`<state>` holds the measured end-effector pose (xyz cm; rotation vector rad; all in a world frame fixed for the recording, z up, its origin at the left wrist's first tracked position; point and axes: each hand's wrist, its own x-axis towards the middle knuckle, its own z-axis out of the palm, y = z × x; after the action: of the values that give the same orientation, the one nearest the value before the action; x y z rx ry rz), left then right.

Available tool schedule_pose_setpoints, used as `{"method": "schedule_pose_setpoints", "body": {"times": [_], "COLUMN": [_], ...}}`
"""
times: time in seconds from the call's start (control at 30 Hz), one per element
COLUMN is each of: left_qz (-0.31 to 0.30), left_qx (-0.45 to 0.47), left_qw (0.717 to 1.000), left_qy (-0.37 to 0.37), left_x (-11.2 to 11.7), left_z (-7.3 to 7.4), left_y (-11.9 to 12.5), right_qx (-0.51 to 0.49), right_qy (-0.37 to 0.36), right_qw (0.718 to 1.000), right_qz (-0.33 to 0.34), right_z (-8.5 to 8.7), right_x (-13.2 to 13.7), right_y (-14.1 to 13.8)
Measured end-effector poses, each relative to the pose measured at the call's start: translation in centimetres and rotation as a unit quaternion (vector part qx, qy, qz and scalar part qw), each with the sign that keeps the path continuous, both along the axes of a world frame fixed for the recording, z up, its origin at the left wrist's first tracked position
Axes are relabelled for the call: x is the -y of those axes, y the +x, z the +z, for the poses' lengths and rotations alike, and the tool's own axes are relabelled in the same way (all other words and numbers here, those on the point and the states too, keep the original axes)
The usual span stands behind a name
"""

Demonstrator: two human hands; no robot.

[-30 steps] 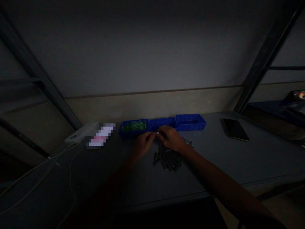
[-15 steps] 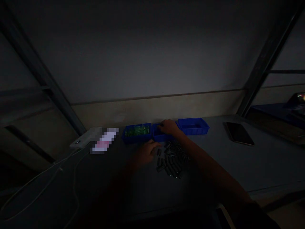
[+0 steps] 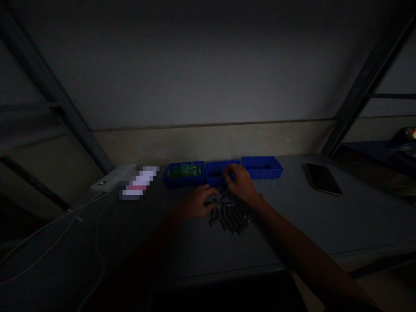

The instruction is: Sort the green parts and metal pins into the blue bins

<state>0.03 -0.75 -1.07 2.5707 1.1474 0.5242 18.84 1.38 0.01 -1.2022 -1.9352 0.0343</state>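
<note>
In the dim light, my left hand [image 3: 197, 202] is at the left edge of a heap of small dark cylinders [image 3: 232, 219] on the table. Its thumb and fingers curl around one dark cylinder [image 3: 212, 201]. My right hand [image 3: 241, 181] is over the front right corner of the middle blue bin [image 3: 214, 178], fingertips pinched together. What they pinch is too dark and small to name. Inside that bin are some dark pieces. Green pieces in clear wrapping [image 3: 186, 170] fill the left blue bin [image 3: 184, 182].
A third blue bin [image 3: 263, 173] stands on the right. Farther right lies a dark flat tablet-like device [image 3: 323, 179]. At left are a white box [image 3: 112, 180], a blurred-out bright screen [image 3: 139, 184] and pale cables [image 3: 98, 242]. A wall [image 3: 214, 145] runs behind the table.
My right hand has come out of the middle bin toward me and the heap. My left hand has closed around a cylinder at the heap's edge. The view has shifted slightly.
</note>
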Motion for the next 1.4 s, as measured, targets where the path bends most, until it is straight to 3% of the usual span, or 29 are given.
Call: {"method": "schedule_pose_setpoints", "body": {"times": [0.13, 0.4, 0.57, 0.87, 1.1, 1.4], "left_qz": [0.008, 0.121, 0.136, 0.112, 0.148, 0.136], "left_qx": [0.019, 0.159, 0.159, 0.201, 0.195, 0.231], "left_qw": [1.0, 0.979, 0.977, 0.973, 0.969, 0.963], "left_qy": [-0.007, -0.039, -0.035, 0.028, 0.034, 0.03], "left_x": [-0.3, -0.9, -0.6, -0.6, -0.4, -0.1], "left_z": [-0.2, 0.3, 0.5, 0.0, 0.5, 0.5], "left_y": [0.3, 0.5, 0.7, 0.7, 0.7, 1.0], "right_qx": [0.028, 0.096, 0.1, 0.095, 0.037, 0.057], "right_qy": [-0.03, -0.044, -0.045, -0.084, -0.073, -0.066], "right_qw": [0.997, 0.983, 0.983, 0.986, 0.986, 0.989], "right_qz": [0.061, 0.149, 0.144, 0.105, 0.147, 0.124], "right_z": [0.1, 0.1, -0.1, -0.2, -0.4, -0.1], "right_x": [0.6, 1.4, 1.2, 0.9, 1.3, 1.2], "right_y": [-0.9, -0.7, -0.8, -1.2, -1.1, -1.2]}}
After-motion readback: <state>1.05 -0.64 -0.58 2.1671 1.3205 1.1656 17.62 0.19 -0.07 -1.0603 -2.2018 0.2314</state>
